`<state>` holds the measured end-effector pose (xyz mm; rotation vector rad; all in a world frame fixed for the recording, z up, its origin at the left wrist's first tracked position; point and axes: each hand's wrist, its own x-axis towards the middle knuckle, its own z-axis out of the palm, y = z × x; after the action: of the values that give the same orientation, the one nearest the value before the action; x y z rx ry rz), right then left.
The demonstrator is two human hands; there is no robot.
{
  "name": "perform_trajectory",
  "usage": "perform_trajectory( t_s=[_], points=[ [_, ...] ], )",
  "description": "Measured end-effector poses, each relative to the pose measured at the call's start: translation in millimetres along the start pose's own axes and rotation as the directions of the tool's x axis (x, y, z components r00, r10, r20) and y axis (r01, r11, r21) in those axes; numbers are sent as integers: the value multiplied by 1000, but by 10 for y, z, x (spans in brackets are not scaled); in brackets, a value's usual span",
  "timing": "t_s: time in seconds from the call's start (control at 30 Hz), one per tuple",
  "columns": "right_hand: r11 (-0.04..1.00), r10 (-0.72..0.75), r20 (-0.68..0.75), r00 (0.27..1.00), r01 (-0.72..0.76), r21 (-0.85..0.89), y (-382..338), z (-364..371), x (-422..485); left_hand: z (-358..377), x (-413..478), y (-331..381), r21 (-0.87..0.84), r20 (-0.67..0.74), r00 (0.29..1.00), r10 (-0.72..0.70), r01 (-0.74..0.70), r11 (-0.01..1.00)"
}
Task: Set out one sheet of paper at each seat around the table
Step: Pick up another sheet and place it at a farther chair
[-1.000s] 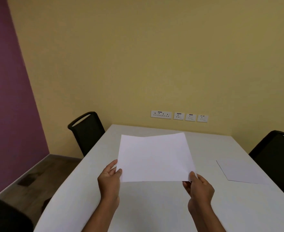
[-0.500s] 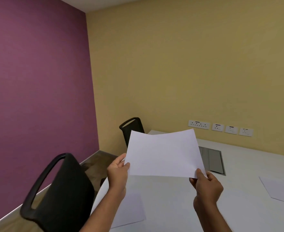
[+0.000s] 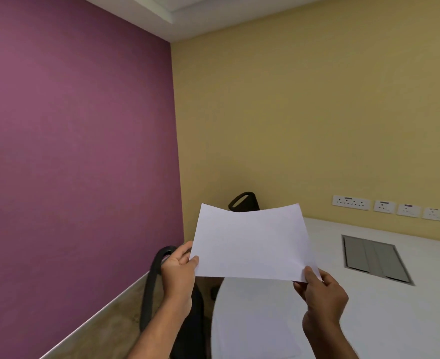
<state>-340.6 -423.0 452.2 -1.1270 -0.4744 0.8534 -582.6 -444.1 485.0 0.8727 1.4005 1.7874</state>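
I hold a blank white sheet of paper (image 3: pixel 252 242) up in the air with both hands, above the left end of the white table (image 3: pixel 384 301). My left hand (image 3: pixel 178 268) pinches its lower left corner and my right hand (image 3: pixel 320 291) pinches its lower right corner. Another white sheet (image 3: pixel 255 322) lies flat on the table below the held one, in front of the near black chair (image 3: pixel 159 281). A second black chair (image 3: pixel 243 202) stands farther along the same side, partly hidden behind the held sheet.
A grey cable hatch (image 3: pixel 374 257) is set into the table top to the right. Wall sockets (image 3: pixel 387 207) run along the yellow wall behind the table. A purple wall stands to the left, with a strip of wooden floor (image 3: pixel 104 330) between it and the chairs.
My view has swung left and up; the sheet at the right-hand seat has left the frame. Both hands keep the same grip on the held sheet.
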Motion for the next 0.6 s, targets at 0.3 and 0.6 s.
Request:
perform_trajectory(
  t_s=[0.3, 0.6],
  points=[
    [1000, 22, 12, 1000, -22, -10, 503, 1139, -950, -1323, 891, 232, 33, -9, 1000, 9, -9, 999],
    [1000, 23, -10, 1000, -23, -7, 926, 1994, -1011, -1736, 1795, 131, 18, 8, 1000, -19, 19, 1000]
  ],
)
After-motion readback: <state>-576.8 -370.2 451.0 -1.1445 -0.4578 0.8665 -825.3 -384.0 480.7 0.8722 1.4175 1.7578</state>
